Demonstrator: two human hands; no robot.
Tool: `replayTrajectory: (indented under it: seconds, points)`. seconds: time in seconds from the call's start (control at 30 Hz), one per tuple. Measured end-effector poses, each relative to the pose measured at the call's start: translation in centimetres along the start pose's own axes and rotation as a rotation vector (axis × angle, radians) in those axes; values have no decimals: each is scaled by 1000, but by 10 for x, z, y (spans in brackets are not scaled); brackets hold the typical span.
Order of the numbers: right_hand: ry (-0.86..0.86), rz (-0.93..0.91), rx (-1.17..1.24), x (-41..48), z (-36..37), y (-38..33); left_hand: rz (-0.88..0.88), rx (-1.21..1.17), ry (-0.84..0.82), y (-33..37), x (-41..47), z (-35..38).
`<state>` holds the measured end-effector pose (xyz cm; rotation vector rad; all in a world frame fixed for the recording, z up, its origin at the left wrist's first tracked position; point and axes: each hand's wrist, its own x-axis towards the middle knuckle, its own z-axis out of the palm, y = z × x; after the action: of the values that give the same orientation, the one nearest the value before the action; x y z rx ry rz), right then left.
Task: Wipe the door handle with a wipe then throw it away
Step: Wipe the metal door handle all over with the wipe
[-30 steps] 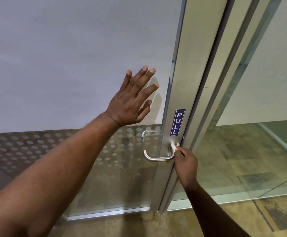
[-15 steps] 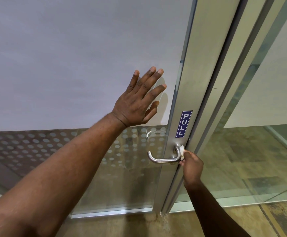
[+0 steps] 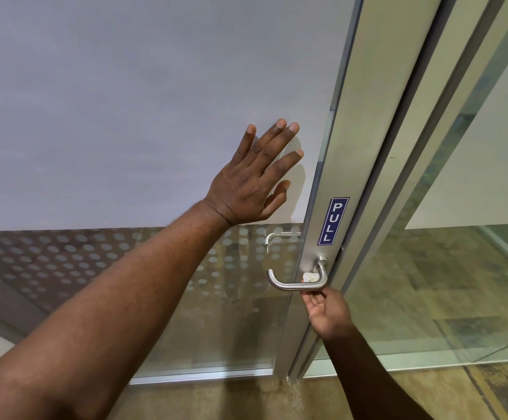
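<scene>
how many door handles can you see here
2. One lever handle is on this side of the door, with the right hand just beneath it holding the wipe behind it. The second handle shows through the glass, on the far side.

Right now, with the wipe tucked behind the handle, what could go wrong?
The right hand reaches up from below, and only a small bit of the wipe shows behind the door handle; it may slip free and fall. Most of the lever looks untouched, so its far end could be missed. The left hand lies flat on the frosted glass and may leave smudges.
</scene>
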<state>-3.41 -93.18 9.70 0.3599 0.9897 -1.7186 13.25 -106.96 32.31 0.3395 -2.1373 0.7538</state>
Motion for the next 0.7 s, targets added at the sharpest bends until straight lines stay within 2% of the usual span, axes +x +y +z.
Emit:
replayTrajectory:
  seconds: [0.13,0.3,0.4,0.57,0.7]
  points:
    - [39,-19,53,5,-2,3,1,2,-9,0,0,0]
    - [-72,-3,120,-1,6,-1,4,6,-11,-1,0,0]
    - [-91,-62,85,-2,2,-3,5,9,-16,0,0,1]
    - [-35,-344,-76,-4,-3,-7,5,18,-23,-1,0,0]
    - [99,-688,-504,-8,3,-13,2,23,-26,-1,-1,1]
